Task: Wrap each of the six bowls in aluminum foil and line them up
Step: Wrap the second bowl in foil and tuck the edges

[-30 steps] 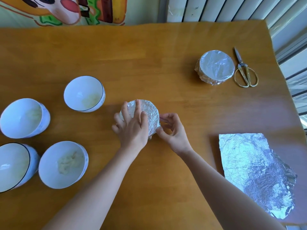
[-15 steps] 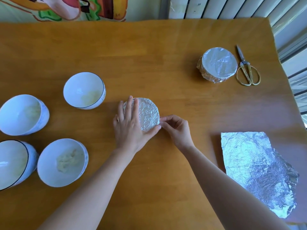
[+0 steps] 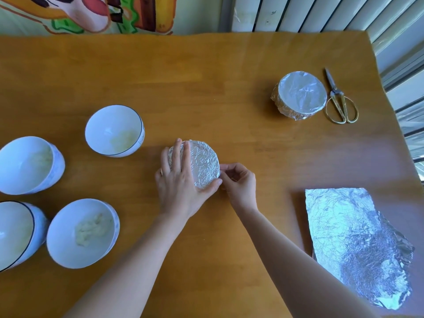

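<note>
A bowl covered in crinkled foil [image 3: 202,162] sits at the table's middle. My left hand [image 3: 181,180] lies flat over its left half, thumb against the near rim. My right hand [image 3: 238,180] pinches the foil at the bowl's right rim with curled fingers. A finished foil-wrapped bowl [image 3: 300,95] stands at the far right. Several uncovered white bowls sit at the left: one [image 3: 113,129] further back, one [image 3: 27,164] at the left edge, one [image 3: 82,232] nearer with food in it, and one [image 3: 16,232] cut off by the frame. Loose foil sheets [image 3: 353,244] lie at the near right.
Gold-handled scissors [image 3: 339,102] lie right of the wrapped bowl, close to the table's right edge. The wooden table [image 3: 206,76] ends at a wall with a cartoon poster and slatted blinds behind it.
My left hand slid leftward off the foil top, uncovering its right half, and the thumb now hooks the near rim. My right hand stayed at the right rim, working the foil.
</note>
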Demonstrator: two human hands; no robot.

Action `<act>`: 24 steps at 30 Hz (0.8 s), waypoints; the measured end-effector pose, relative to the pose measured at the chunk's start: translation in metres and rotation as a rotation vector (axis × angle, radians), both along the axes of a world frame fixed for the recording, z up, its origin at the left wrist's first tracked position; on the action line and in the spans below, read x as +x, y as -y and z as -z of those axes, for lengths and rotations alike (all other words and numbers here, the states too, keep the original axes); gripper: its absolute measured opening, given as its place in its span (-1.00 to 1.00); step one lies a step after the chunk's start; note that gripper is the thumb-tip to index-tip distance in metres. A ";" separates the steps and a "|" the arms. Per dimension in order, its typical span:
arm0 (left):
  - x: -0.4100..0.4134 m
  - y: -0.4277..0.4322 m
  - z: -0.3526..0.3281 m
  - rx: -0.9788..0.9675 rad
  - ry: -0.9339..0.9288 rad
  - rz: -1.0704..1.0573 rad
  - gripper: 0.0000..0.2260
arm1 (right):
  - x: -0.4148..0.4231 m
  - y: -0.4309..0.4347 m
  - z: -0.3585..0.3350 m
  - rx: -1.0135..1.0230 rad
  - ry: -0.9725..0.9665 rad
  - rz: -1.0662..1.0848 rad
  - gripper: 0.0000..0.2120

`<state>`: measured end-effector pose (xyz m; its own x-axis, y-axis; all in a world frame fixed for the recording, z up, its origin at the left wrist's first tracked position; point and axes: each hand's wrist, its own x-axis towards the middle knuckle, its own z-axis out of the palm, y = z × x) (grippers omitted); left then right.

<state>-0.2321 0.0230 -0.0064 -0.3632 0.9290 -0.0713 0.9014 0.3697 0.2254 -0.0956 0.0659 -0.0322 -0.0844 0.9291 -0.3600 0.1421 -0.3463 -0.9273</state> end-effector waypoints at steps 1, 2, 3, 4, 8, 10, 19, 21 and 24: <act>0.000 0.000 0.000 0.001 -0.003 -0.004 -0.03 | -0.001 0.002 0.001 -0.021 0.004 0.021 -0.89; 0.000 0.000 0.000 0.003 -0.004 -0.006 -0.03 | -0.002 0.004 0.002 -0.039 0.010 0.038 -0.89; 0.001 -0.001 0.000 0.002 -0.004 -0.008 -0.03 | -0.002 0.005 0.002 -0.051 0.011 0.048 -0.90; 0.001 -0.001 0.000 0.002 -0.003 -0.009 -0.02 | -0.002 0.006 0.000 -0.057 0.005 0.051 -0.90; 0.001 0.000 0.000 0.017 -0.007 -0.008 -0.03 | 0.002 0.005 -0.006 -0.070 -0.001 0.013 -0.89; 0.001 0.000 0.000 0.024 -0.004 -0.006 -0.03 | 0.004 0.004 -0.006 -0.019 0.085 0.035 -0.86; 0.000 0.000 -0.002 0.000 0.011 -0.002 0.01 | -0.027 -0.012 -0.024 0.020 -0.097 -0.218 -0.60; -0.002 0.002 -0.002 0.006 0.035 0.042 0.00 | -0.030 -0.009 -0.022 -0.022 -0.132 -0.191 -0.61; -0.012 0.008 0.001 0.096 0.183 0.055 -0.07 | -0.029 -0.009 -0.018 -0.044 -0.139 -0.180 -0.63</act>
